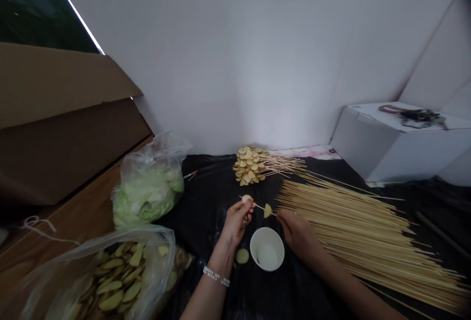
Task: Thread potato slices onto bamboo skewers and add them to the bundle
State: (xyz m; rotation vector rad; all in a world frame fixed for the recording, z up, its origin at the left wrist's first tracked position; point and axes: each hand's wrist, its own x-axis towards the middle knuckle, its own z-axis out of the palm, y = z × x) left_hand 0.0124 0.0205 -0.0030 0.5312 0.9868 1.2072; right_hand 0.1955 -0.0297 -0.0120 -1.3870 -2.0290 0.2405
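My left hand (237, 221) pinches a pale potato slice (247, 199) at the tip of a thin bamboo skewer (259, 206). My right hand (297, 231) grips that skewer farther along, its fingers closed. A second slice (268, 210) sits threaded on the skewer between the two hands. Just below them stands a white paper cup (267, 249), and a loose slice (242, 256) lies beside it on the black sheet (206, 212).
A broad spread of bare skewers (368, 231) lies at the right. Finished potato skewers (252, 165) are piled at the back. A clear bag of potato slices (117, 280) sits at front left, a bag of greens (147, 190) behind it. Cardboard (66, 128) left, white box (397, 148) right.
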